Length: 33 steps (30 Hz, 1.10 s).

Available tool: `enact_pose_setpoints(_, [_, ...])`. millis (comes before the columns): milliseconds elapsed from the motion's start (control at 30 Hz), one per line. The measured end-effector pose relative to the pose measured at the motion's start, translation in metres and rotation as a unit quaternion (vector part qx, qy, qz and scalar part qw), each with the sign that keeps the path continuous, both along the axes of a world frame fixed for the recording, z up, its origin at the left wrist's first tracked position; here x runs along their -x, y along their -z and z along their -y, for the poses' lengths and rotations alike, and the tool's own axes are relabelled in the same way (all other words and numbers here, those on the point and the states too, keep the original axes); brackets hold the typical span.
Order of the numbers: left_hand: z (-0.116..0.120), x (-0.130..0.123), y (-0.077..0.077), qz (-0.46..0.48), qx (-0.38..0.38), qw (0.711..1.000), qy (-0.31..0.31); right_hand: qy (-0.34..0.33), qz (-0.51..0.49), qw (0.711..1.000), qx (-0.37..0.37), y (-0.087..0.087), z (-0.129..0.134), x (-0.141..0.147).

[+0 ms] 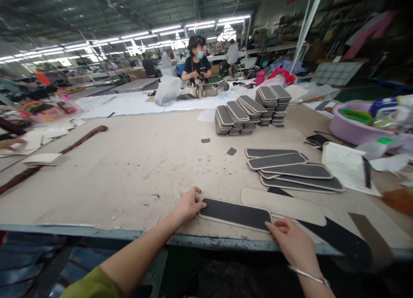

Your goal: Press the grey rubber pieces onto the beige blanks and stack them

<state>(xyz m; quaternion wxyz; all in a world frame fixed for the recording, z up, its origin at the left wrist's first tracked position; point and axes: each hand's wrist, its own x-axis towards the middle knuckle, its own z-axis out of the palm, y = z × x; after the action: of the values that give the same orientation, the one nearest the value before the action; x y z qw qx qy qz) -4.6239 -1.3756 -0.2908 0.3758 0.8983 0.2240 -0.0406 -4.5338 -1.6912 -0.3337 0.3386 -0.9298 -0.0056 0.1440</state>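
A long dark grey panel with a pale border and rounded corners [235,213] lies near the table's front edge. My left hand [190,204] pinches its left end between thumb and fingers. At the panel's right end, my right hand [288,237] has its thumb and fingertips closed on the corner. Just beyond my right hand are a plain beige panel [284,204] and black strips [345,240]. Several similar dark panels [295,171] lie fanned out behind them.
Stacks of dark panels [245,113] stand farther back. At the right are a paper with a pen [348,166] and a purple basin [351,125]. Brown strips and pale pieces [45,159] lie left. A person in a mask [196,67] works across the table.
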Motion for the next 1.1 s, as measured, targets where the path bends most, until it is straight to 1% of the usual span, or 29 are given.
enact_pose_setpoints(100, [0.001,0.0,-0.003,-0.004,-0.011,1.0,-0.003,-0.004,0.0,1.0,0.01,0.0,0.001,-0.002])
enact_pose_setpoints(233, [0.001,0.001,-0.004,-0.009,-0.021,1.0,0.001,-0.005,-0.002,1.0,0.006,-0.005,-0.001,-0.002])
enact_pose_setpoints(467, [-0.002,-0.002,0.0,-0.018,-0.017,1.0,0.013,-0.006,0.005,1.0,0.017,-0.012,-0.004,-0.001])
enact_pose_setpoints(633, [-0.004,-0.003,0.004,-0.015,-0.02,1.0,0.014,-0.005,0.025,1.0,0.007,-0.015,-0.005,0.001])
enact_pose_setpoints(833, [-0.003,-0.002,0.0,-0.019,-0.027,0.999,0.023,-0.013,0.03,0.999,-0.001,-0.015,-0.006,0.003])
enact_pose_setpoints(1100, [-0.005,-0.002,0.007,-0.013,-0.044,0.999,0.022,-0.019,0.039,0.999,0.006,-0.009,-0.006,0.003])
